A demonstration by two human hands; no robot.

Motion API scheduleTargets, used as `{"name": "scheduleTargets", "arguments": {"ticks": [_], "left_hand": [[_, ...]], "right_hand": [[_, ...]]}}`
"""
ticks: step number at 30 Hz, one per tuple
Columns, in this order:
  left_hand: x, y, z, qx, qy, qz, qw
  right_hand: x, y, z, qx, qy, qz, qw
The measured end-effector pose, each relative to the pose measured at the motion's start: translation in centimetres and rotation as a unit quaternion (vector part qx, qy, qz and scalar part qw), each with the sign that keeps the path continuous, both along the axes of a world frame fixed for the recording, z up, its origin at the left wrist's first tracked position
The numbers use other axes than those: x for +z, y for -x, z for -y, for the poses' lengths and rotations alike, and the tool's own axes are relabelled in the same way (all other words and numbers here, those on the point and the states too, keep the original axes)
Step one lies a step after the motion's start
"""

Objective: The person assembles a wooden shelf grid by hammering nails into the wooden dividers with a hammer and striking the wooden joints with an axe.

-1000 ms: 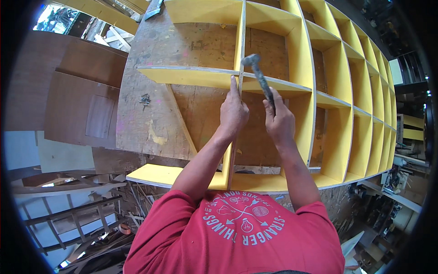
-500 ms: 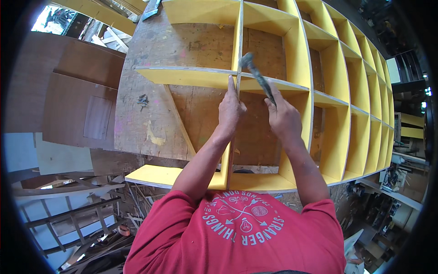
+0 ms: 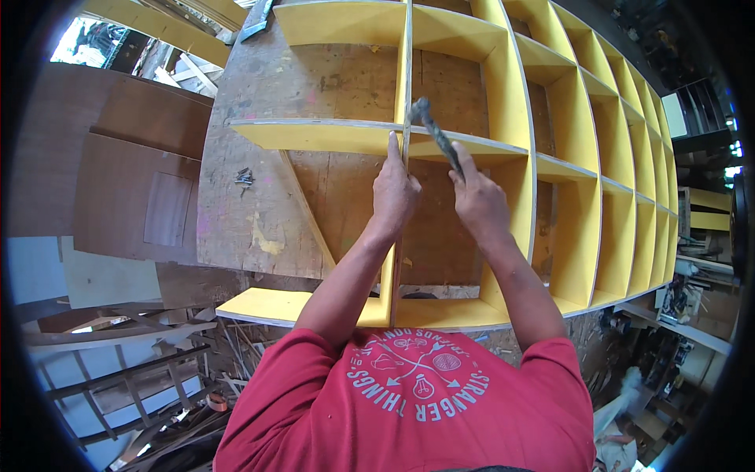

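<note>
Left hand (image 3: 395, 193): index finger extended to joint of yellow divider (image 3: 403, 67) and shelf board (image 3: 314, 138); whether gripping anything, cannot tell. Right hand (image 3: 481, 206): closed round hammer (image 3: 440, 141). Over last second, hammer barely shifts; left finger stays at joint, probably steadying it. Hammer just right of divider, long axis slanting up-left from fist, head foremost.

Woodworking workshop, recognisable by the stained workbench (image 3: 228, 232) before you, the yellow compartmented wooden frame (image 3: 576, 110) lying on it, the hammer (image 3: 437, 134) in your right hand (image 3: 481, 206), the brown wood panels (image 3: 114, 189) at your left and the loose pale strips (image 3: 199, 74) beyond
</note>
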State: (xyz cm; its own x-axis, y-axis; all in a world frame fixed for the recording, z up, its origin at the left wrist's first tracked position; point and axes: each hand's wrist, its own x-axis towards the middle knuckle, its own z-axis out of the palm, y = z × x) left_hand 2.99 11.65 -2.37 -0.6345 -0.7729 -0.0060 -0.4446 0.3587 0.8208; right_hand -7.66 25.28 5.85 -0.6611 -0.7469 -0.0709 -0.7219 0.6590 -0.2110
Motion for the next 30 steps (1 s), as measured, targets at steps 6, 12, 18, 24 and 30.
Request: {"name": "scheduleTargets", "arguments": {"ticks": [6, 12, 18, 24, 30], "left_hand": [[1.2, 0.0, 0.3, -0.002, -0.039, 0.026, 0.999], [2.6, 0.1, 0.6, -0.028, 0.040, 0.044, 0.998], [3.4, 0.5, 1.3, -0.085, 0.087, 0.190, 0.974], [4.5, -5.0, 8.7, -0.224, 0.063, 0.081, 0.969], [-7.0, -25.2, 27.6, -0.105, 0.086, 0.259, 0.956]], "right_hand": [[0.6, 0.2, 0.0, 0.003, 0.033, -0.006, 0.999], [-1.4, -0.1, -1.7, -0.049, 0.161, 0.065, 0.984], [-2.9, -3.2, -4.7, -0.095, 0.292, 0.128, 0.943], [-4.1, -6.8, -6.6, -0.127, 0.281, 0.177, 0.935], [-4.4, -9.8, -4.9, -0.115, 0.337, 0.174, 0.918]]}}
